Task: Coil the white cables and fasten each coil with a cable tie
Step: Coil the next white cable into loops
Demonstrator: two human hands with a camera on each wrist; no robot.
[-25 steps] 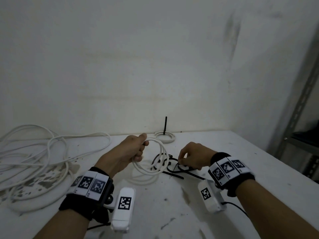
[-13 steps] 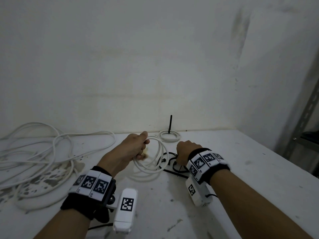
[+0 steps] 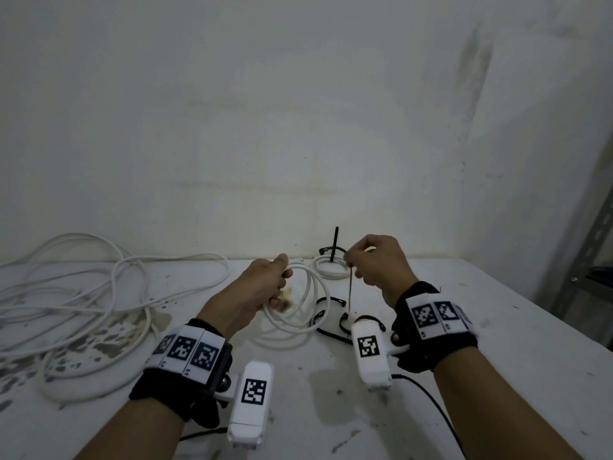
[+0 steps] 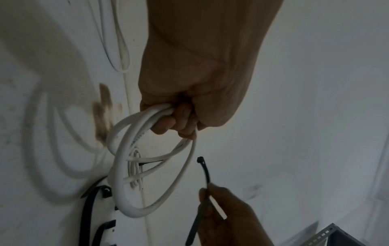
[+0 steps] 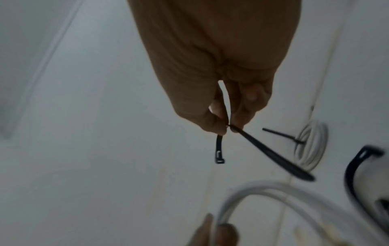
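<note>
A scuffed white bench [image 3: 481,327] set against a bare pale wall [image 3: 298,111] is seen, with a grey metal shelving upright [image 3: 597,234] at the far right edge.

Well to the left of the left hand, a loose tangle of long white round cable [image 3: 83,293] is spread on the bench, not yet coiled; whether it is one cable or several cannot be told. The left hand [image 3: 262,287] is closed in a fist round a small coil of white round cable [image 3: 308,300], a few loops hanging below the fist and held clear of the bench; no tie is on it yet. Between and beyond the two hands, one finished small white cable coil [image 3: 328,268] lies flat, bound by a black tie whose tail [image 3: 335,244] stands upright. Below the right hand, a few spare black plastic cable ties [image 3: 331,313] lie curled on the bench; their number cannot be counted surely. The right hand [image 3: 381,263] is raised, thumb and fingertips pinching one thin black plastic cable tie [image 5: 267,149] near its middle, with its head end [image 4: 200,160] free and close beside the held coil.

By this judgement, one coil is done, a second is wound and awaits fastening, and the tangle is left.
</note>
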